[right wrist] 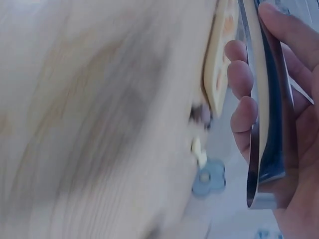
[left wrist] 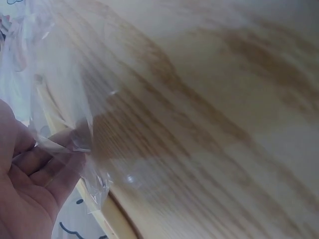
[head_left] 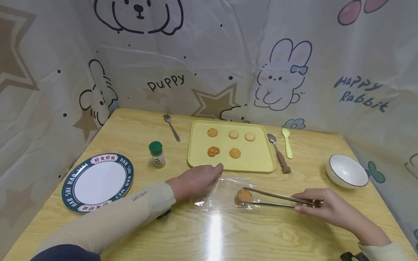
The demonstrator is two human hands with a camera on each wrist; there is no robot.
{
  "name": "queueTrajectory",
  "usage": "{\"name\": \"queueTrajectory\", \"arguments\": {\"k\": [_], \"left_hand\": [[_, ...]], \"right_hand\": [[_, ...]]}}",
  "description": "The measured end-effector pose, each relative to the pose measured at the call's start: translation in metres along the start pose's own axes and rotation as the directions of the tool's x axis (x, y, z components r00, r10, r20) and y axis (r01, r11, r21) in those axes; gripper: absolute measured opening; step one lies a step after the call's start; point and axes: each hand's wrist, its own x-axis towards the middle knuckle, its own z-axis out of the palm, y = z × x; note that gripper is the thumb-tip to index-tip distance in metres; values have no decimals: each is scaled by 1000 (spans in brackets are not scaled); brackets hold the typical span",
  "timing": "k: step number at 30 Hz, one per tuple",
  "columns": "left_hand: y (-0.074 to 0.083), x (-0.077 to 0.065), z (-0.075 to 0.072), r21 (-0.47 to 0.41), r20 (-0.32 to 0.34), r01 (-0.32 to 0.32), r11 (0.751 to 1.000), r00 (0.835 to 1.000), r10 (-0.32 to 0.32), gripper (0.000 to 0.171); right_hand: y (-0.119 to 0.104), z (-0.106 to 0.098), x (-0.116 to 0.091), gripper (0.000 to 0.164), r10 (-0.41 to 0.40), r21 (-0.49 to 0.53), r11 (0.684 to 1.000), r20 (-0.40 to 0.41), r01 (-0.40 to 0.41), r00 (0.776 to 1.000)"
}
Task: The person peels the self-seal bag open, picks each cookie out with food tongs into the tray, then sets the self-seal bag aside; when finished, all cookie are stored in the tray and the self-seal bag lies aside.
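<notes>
My left hand (head_left: 199, 179) holds a clear plastic bag (head_left: 223, 190) above the table. In the left wrist view, the fingers (left wrist: 65, 172) pinch the edge of the clear film (left wrist: 60, 104). My right hand (head_left: 333, 208) grips metal tongs (head_left: 277, 196) by their closed end, thumb on one side and fingers on the other. Between the tong tips sits a round brown cookie (head_left: 245, 196), at the right end of the bag. Whether the cookie lies inside the film is hard to tell. The right wrist view shows the tongs (right wrist: 271, 149) along the palm.
Behind the hands lies a yellow tray (head_left: 199, 161) with several cookies. A fork (head_left: 171, 128), a green-capped shaker (head_left: 157, 154) and a rimmed plate (head_left: 98, 183) are leftward. To the right are a brown-handled spoon (head_left: 279, 156), a yellow spoon (head_left: 287, 143) and a white bowl (head_left: 347, 171).
</notes>
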Motion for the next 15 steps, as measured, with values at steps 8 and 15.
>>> {"name": "queueTrajectory", "arguments": {"k": [8,15], "left_hand": [[0,-1,-1,1,-2,5,1000,1000,-5,15],[0,-1,-1,-20,-1,-14,1000,1000,14,13]], "right_hand": [[20,-23,-36,25,176,-60,981,-141,-186,974],[26,-29,-18,29,277,-106,947,-210,-304,938]]}}
